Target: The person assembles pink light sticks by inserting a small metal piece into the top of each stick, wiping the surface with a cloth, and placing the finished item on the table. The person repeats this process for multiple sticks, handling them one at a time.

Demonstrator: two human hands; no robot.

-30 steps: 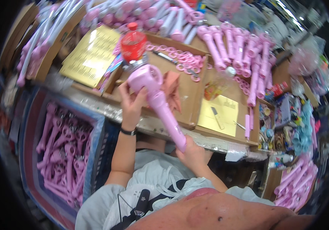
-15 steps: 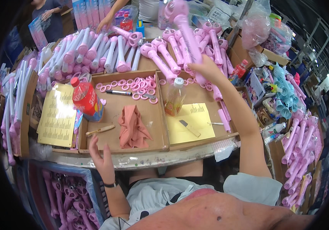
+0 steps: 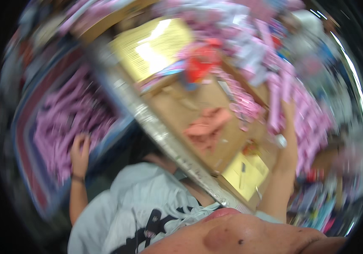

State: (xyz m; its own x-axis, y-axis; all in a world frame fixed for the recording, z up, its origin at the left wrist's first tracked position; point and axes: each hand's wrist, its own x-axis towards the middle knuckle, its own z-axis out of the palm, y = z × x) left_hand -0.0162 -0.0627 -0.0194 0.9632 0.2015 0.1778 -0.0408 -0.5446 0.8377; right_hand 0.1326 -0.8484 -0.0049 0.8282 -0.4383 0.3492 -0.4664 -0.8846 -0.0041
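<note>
Strong motion blur smears the head view. My left hand (image 3: 80, 154) is over the bin (image 3: 24, 148) at the left, against a heap of pink toy wands (image 3: 56, 131); its fingers are partly bent, and whether they grip a wand is unclear. On the far right side, my right arm stretches across the table. My right hand (image 3: 288, 111) is among pink wands (image 3: 275, 99) beyond the cardboard tray (image 3: 171, 103), its fingers too smeared to read. Pink rings (image 3: 247, 108) and a crumpled salmon cloth (image 3: 207, 127) lie in the tray.
A red-labelled bottle (image 3: 200, 65) stands beside a glossy yellow printed sheet (image 3: 152, 48). Another yellow sheet (image 3: 240, 173) lies at the tray's right, near a white-capped bottle (image 3: 280, 141). The table edge (image 3: 160, 131) runs between me and the trays. More wands (image 3: 310, 122) pile at the far right.
The view has swung left and tilted. My left hand has gone from the tray's front to the bin. My right hand, earlier raised with a pink wand, is now lower, among the wands on the table.
</note>
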